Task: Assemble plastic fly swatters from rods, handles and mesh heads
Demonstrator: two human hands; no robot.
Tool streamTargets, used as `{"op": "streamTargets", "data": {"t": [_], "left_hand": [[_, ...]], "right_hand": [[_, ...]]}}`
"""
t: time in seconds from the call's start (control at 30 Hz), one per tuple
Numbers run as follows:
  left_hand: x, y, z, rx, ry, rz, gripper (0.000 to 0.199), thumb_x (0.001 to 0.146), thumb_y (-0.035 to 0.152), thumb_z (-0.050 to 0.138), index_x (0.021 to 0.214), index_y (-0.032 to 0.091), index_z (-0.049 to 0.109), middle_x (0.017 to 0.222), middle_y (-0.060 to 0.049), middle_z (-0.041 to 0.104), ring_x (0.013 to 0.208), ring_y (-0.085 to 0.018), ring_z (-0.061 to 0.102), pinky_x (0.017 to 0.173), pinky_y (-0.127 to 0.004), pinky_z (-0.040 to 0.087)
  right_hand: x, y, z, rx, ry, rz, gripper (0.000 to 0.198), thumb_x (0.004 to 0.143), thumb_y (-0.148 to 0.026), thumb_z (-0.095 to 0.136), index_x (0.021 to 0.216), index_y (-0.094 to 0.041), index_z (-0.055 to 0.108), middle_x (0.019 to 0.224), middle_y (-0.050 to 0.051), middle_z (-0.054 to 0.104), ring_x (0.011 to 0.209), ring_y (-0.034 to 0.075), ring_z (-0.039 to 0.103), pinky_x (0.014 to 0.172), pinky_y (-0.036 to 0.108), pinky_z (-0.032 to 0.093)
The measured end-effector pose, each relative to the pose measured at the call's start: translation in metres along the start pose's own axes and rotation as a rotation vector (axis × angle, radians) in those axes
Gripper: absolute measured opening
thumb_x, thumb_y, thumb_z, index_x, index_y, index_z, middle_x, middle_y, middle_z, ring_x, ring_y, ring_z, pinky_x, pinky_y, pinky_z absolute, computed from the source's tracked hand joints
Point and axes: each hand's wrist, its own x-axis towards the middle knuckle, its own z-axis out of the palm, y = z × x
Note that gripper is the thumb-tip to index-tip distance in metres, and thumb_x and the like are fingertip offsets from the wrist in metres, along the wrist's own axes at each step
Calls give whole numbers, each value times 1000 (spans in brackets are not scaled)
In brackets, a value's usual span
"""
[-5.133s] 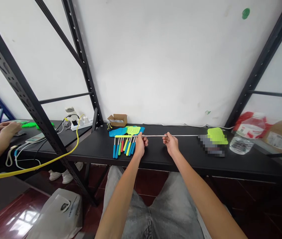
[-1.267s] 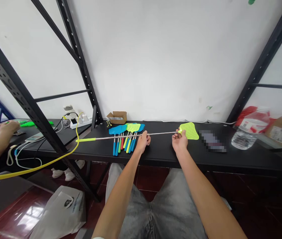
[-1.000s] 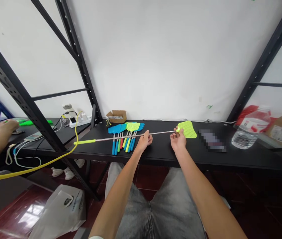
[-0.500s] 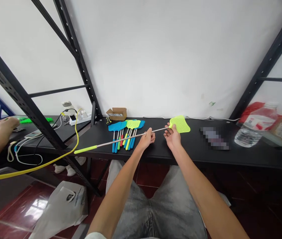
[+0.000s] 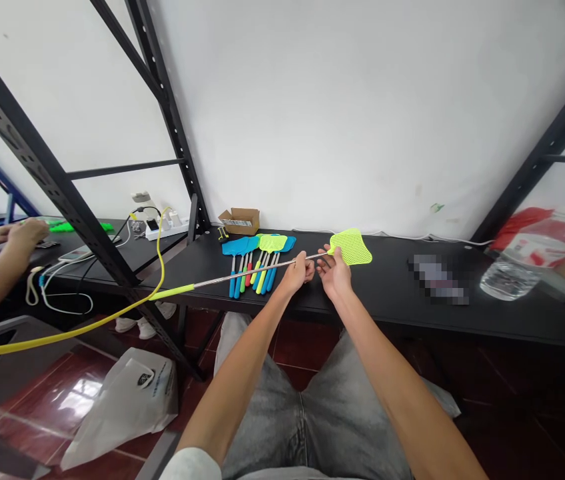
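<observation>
A yellow-green fly swatter [image 5: 351,247] with a long thin metal rod is held level above the black table. My left hand [image 5: 298,273] is closed round the rod. My right hand [image 5: 335,272] pinches the neck of the swatter, right beside its perforated head. The long grip [image 5: 172,292] sticks out far to the left, overlapping a yellow cable in view. Behind the rod lies a row of shorter fly swatters [image 5: 236,247] with blue and yellow-green heads; their grips are blue, green, red and yellow-green.
On the black table [image 5: 377,293] are a small cardboard box [image 5: 240,220], a blurred-out object [image 5: 437,279] and a water bottle [image 5: 512,267]. A yellow cable [image 5: 87,338] crosses the left side. Another person's hands [image 5: 27,233] are at the far left. A white bag [image 5: 127,393] rests below.
My right hand and the swatter's head have moved left, closer to my left hand, and the rod between them is shorter. The whole view has shifted slightly.
</observation>
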Motion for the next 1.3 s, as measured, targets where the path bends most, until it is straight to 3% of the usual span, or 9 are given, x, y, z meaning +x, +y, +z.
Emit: {"op": "streamTargets", "data": {"t": [0.17,0.3,0.47,0.63,0.77,1.07,1.3], "left_hand": [[-2,6,2,90,-54,-49,65,96,63,20,49,20,35,43,2,32,44,-10,30,51,-27,26],[-8,15,4,118,5,-66,62,94,64,30,53,19,40,44,2,35,46,-10,33,52,-26,27],[-9,13,-2,-119,53,-84,56,95,59,28,55,20,36,45,4,29,43,-9,26,48,-24,24],[-2,4,-5,-349,126,-100,53,95,52,25,53,21,34,43,5,26,41,-8,23,46,-23,24],[0,4,-6,-465,190,-99,49,94,46,32,52,21,33,44,6,25,40,-7,22,44,-23,23],[-1,0,-10,-550,199,-92,43,90,39,36,52,22,28,46,7,20,39,-7,16,42,-23,21],[1,-7,-11,-571,220,-56,39,87,36,39,53,22,29,47,6,22,40,-6,16,42,-23,19]], "right_hand": [[6,-5,-7,13,5,43,24,93,-40,57,94,-20,70,87,5,75,62,11,65,52,20,50],[17,-22,-14,55,73,10,23,95,-34,57,87,-16,68,82,6,72,57,7,61,51,15,50],[35,-73,-29,91,112,-116,29,100,-30,48,86,-13,66,78,5,69,54,5,58,49,12,50],[53,-132,-59,32,170,-214,32,101,-34,46,88,-11,66,76,5,67,52,5,57,48,12,49],[59,-158,-82,16,245,-256,33,101,-33,43,87,-13,64,79,4,67,50,4,55,46,12,48],[58,-154,-96,-112,260,-235,33,100,-37,40,87,-17,63,80,1,68,50,5,55,44,16,45],[57,-153,-100,-154,280,-305,30,98,-37,41,84,-19,60,74,1,67,47,6,51,44,17,44]]}}
